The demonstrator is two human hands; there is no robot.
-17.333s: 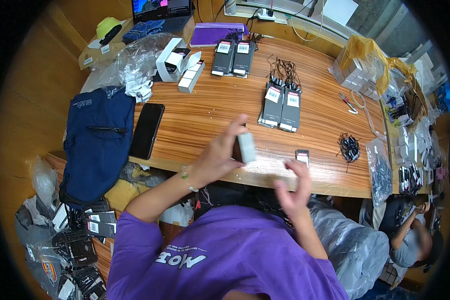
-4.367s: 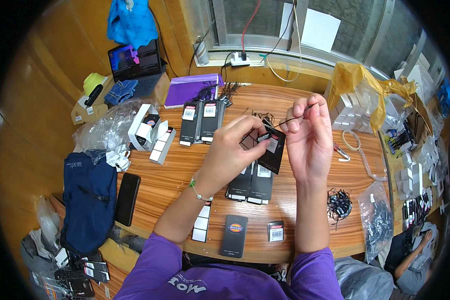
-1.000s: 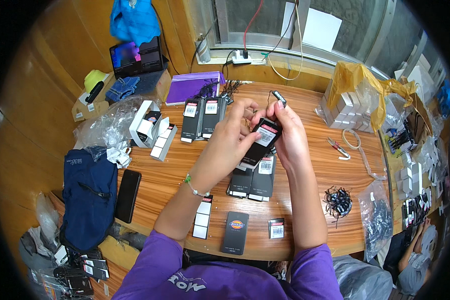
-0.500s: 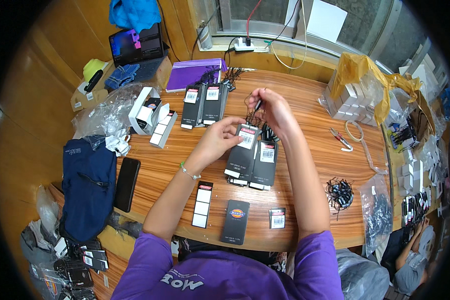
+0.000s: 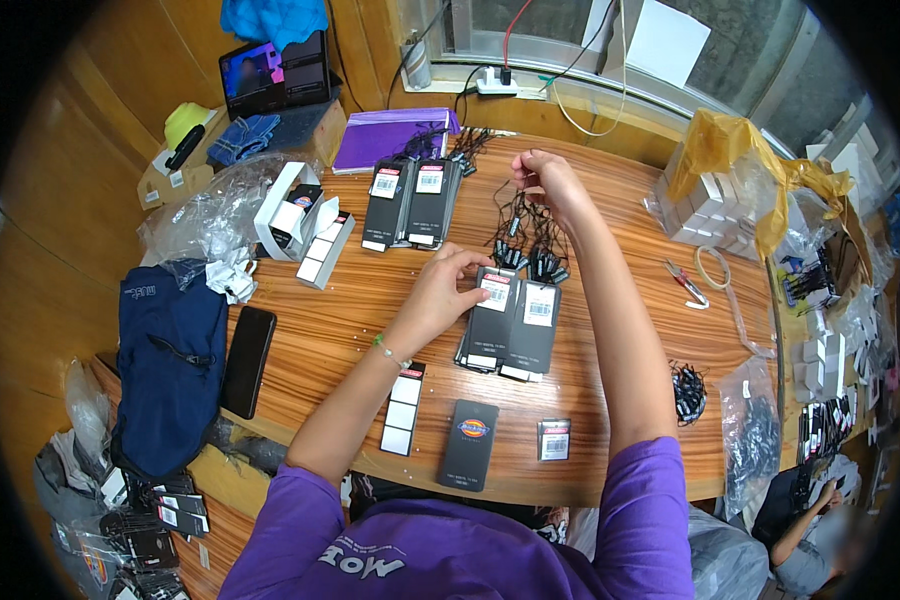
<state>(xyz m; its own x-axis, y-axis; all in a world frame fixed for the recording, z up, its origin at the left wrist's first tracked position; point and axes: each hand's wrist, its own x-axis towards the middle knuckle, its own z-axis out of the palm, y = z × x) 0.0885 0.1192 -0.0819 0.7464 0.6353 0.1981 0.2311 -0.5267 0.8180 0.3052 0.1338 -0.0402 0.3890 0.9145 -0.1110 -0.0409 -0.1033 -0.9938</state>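
Note:
Two side-by-side stacks of black hang tags with white barcode stickers lie before me, a left stack (image 5: pixel 490 325) and a right stack (image 5: pixel 532 335). My left hand (image 5: pixel 432 295) grips the upper left edge of the top hang tag on the left stack, thumb against its sticker. Above the stacks, my right hand (image 5: pixel 555 185) pinches black strings (image 5: pixel 515 215) that run down toward the tags; its fingertips partly hide them. Nearer me lie a tag with white panels (image 5: pixel 401 412), a plain-front black tag (image 5: pixel 468 445) and small barcode cards (image 5: pixel 554 440).
More tag stacks (image 5: pixel 430 205) stand farther back, by an open white box (image 5: pixel 288 215). A phone (image 5: pixel 248 362) and blue bag (image 5: pixel 170 370) lie left. To the right are snips (image 5: pixel 688 287), a string bundle (image 5: pixel 688 393) and bagged white boxes (image 5: pixel 705 205). Another person (image 5: pixel 815 540) sits far right.
My right hand has moved up and away from the tags, drawing the strings out. The left stack's top tag now lies lower, level with the right stack, and my left hand has shifted slightly toward me.

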